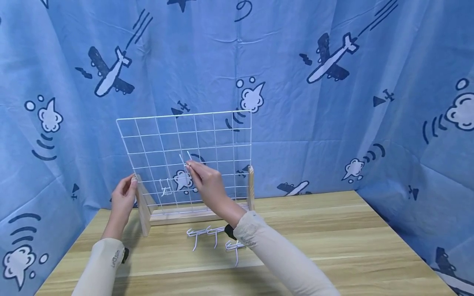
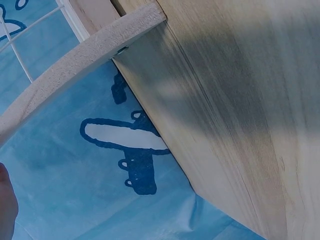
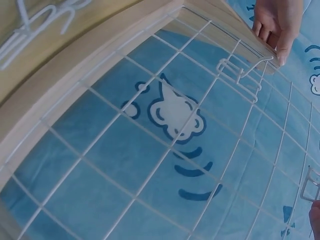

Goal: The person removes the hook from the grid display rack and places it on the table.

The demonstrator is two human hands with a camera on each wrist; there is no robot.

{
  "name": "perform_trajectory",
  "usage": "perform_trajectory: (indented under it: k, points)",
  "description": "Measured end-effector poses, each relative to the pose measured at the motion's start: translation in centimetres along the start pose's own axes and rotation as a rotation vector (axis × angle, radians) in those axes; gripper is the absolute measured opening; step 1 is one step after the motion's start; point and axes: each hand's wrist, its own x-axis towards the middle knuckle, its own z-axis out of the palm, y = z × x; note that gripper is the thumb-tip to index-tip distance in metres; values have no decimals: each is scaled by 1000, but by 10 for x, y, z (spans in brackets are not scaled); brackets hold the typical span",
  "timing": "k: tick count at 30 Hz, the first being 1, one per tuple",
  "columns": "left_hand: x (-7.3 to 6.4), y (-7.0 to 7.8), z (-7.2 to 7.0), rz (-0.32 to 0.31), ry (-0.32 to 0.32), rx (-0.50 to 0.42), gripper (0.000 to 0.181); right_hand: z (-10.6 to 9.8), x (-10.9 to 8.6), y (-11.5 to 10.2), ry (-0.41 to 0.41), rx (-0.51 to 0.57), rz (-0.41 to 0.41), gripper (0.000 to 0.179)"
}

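My right hand (image 1: 210,183) pinches a white hook (image 1: 189,155) up at the wire grid (image 1: 197,131); my left hand (image 1: 124,196) grips the left wooden post (image 1: 143,206). A hanging hook (image 1: 166,191) sits lower (three loose hooks (image 1: 216,231) lie on the table (image 1: 314,238)).

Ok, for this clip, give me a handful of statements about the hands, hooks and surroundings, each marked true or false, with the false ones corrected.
1. The right hand holds a white hook near the wire grid. True.
2. The left hand holds a hook too. False: the left hand grips the left wooden post near its top.
3. Another hook hangs on the wire grid. True.
4. Only one hook lies on the table. False: three hooks show there.
5. The curtain behind is patterned. True.
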Motion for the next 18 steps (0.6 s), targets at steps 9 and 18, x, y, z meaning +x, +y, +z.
perform_trajectory:
  k: [9, 18]
  points:
    - [0, -2, 1, 17, -8, -17, 51, -17, -8, 7, -10, -7, -16, 19]
    - [0, -1, 0, 4, -13, -2, 53, -31, -18, 11, -51, -50, -69, 20]
